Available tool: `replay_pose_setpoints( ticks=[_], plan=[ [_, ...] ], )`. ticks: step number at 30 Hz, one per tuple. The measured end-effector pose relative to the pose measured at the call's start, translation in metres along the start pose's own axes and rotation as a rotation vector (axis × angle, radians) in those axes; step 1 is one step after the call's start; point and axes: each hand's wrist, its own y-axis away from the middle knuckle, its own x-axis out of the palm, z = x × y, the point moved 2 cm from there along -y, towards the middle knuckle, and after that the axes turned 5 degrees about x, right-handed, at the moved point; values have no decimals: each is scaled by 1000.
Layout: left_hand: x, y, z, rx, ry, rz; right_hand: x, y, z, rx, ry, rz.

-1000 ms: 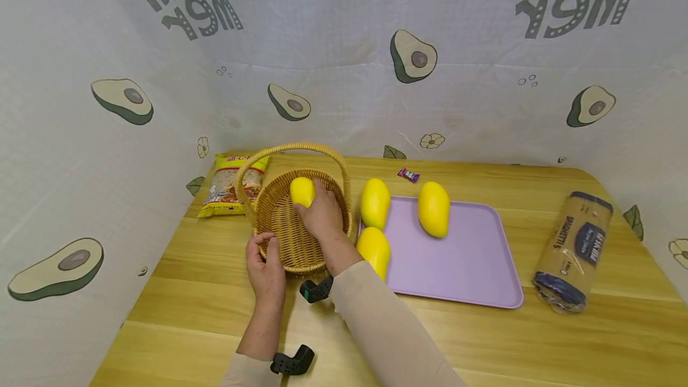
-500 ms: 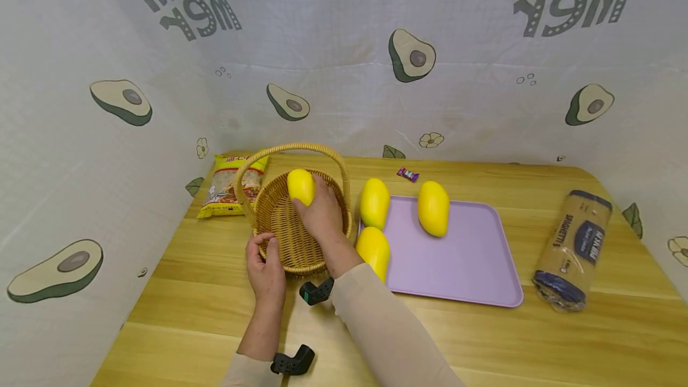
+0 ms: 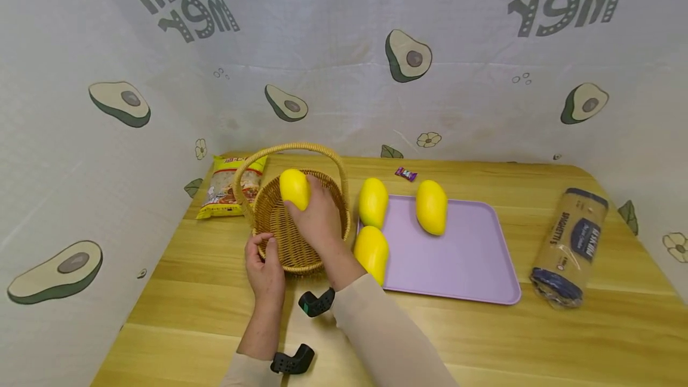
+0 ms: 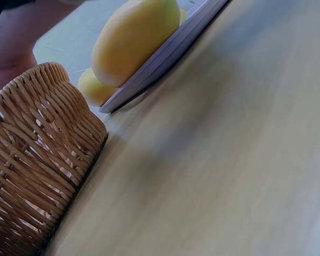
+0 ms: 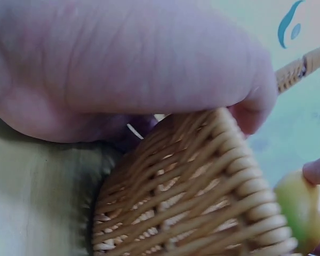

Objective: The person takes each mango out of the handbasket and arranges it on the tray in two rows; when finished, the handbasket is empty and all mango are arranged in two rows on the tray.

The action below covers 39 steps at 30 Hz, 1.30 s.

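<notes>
My right hand [image 3: 321, 215] holds a yellow mango [image 3: 294, 189] over the inside of a round wicker basket [image 3: 290, 237]; whether the mango touches the basket I cannot tell. With thumb and fingers, my left hand [image 3: 266, 270] grips the basket's near left rim. The right wrist view shows that left hand [image 5: 165, 58] large on the woven wall [image 5: 202, 186], and the held mango [image 5: 298, 213], partly green, at right. Further mangoes are a rear left one [image 3: 373, 202], a front left one [image 3: 372, 252] and one [image 3: 432, 208] on the lilac tray [image 3: 451, 261].
A yellow food packet [image 3: 228, 190] lies behind the basket's left side. A small purple-wrapped sweet [image 3: 406, 174] lies behind the tray, and a spaghetti pack [image 3: 571, 246] to its right. The basket's tall handle [image 3: 292, 147] arches over it. A printed curtain [image 3: 344, 46] encloses the table.
My right hand has moved the mango slightly left within the basket's outline, and more of the fruit shows. The left hand has stayed at the rim. The head view has shifted slightly.
</notes>
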Motion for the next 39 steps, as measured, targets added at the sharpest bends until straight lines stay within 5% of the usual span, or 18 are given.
replay_pose_setpoints(
  ticks=[17, 25, 39],
  plan=[
    [-2, -1, 0, -2, -11, -24, -35, 37, 17, -146, 204, 158],
    [-1, 1, -1, -26, 6, -8, -64, 55, 8, -213, 239, 233],
    [-1, 4, -2, -30, 28, 3, -94, 72, -30, -55, 88, 204]
  ],
)
